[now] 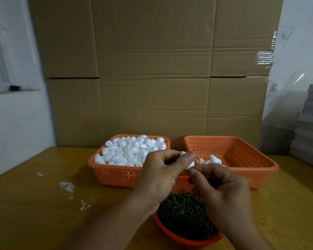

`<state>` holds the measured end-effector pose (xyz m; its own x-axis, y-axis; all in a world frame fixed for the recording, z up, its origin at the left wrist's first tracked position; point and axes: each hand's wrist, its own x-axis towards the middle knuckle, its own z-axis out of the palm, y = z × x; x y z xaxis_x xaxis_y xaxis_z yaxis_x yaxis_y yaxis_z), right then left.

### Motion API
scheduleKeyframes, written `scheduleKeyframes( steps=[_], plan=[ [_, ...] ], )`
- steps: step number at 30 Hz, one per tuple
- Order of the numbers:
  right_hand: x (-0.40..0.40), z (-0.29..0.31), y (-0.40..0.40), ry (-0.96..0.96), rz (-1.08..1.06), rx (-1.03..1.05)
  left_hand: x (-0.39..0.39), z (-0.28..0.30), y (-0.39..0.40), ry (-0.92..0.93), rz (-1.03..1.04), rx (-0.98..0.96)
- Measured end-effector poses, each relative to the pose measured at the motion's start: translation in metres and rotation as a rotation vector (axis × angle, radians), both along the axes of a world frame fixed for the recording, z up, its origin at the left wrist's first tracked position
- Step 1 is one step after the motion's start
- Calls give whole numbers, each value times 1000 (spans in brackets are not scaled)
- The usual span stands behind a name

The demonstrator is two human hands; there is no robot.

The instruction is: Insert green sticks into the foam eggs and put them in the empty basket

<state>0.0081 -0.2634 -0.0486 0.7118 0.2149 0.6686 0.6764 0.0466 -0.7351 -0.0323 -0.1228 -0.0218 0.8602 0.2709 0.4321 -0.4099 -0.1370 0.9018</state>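
Centrally, a cardboard wall stood behind the wooden table. Left basket was full of foam eggs; right basket held a few. Bowl of green sticks sat bottom center. Left hand pinched one egg mid-frame; right hand had fingers curled at the egg, contents unclear.

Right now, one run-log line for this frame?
left hand: holds foam egg | right hand: pinched at egg, stick unseen | right basket: few eggs
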Motion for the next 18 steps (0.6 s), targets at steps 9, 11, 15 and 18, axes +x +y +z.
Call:
scheduleKeyframes(
  steps=[9,11,15,18],
  plan=[
    [-3,5,0,61,65,39,-2,2,-3,-78,57,200],
    [-4,6,0,68,80,40,-2,2,-3,-89,51,225],
    [-6,6,0,58,89,51,-3,2,1,-91,46,288],
    [-7,6,1,59,96,65,-4,3,1,-94,61,324]
  ],
)
